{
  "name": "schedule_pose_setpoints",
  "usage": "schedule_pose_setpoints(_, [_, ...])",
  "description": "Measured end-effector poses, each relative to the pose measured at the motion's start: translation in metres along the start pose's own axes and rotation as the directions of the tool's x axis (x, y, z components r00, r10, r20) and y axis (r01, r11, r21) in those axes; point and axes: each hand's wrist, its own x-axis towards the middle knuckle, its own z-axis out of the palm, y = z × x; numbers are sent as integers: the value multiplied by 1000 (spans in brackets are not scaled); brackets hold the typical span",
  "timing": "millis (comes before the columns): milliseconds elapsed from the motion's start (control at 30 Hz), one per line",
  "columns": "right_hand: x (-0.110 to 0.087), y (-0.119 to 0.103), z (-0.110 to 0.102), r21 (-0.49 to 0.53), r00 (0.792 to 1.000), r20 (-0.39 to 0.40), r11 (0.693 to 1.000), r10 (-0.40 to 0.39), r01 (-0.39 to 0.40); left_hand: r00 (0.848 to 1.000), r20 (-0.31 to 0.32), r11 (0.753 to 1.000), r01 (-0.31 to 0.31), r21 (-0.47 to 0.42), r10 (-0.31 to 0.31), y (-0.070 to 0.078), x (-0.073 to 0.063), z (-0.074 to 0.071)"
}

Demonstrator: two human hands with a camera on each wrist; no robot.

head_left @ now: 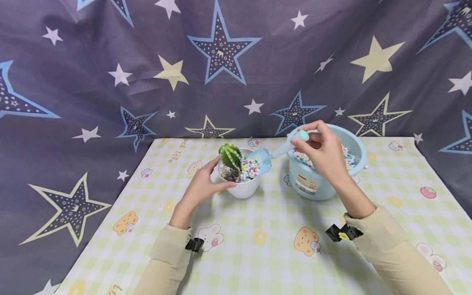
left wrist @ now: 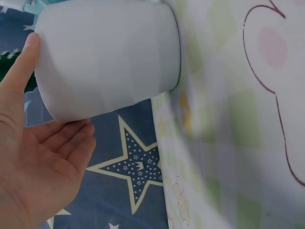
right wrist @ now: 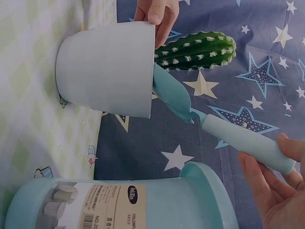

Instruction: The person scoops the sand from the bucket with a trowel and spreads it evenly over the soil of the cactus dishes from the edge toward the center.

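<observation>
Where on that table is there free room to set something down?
The tablecloth is bare between the sleeves, right of the blue bucket, and left of the left hand. It's crowded between the white pot and bucket, where the right hand holds the scoop over the gap.

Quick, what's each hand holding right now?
Left hand: holding the white pot.
Right hand: closed, holding the blue scoop.

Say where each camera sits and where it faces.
Head: worn there, facing forward and down at white pot, cactus, trowel, blue bucket; left hand, right hand and sleeves show.
Left wrist: worn there, facing the white pot; left hand shows.
Right wrist: worn there, facing trowel and white pot; both hands show.
Head and right wrist share the blue bucket.
</observation>
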Motion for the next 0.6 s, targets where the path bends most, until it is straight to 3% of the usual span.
schedule_pose_setpoints(600, [-3,-1,2,-38,997,-6,997,-71,71,987,-108,992,122,37,-118,13,-12,15])
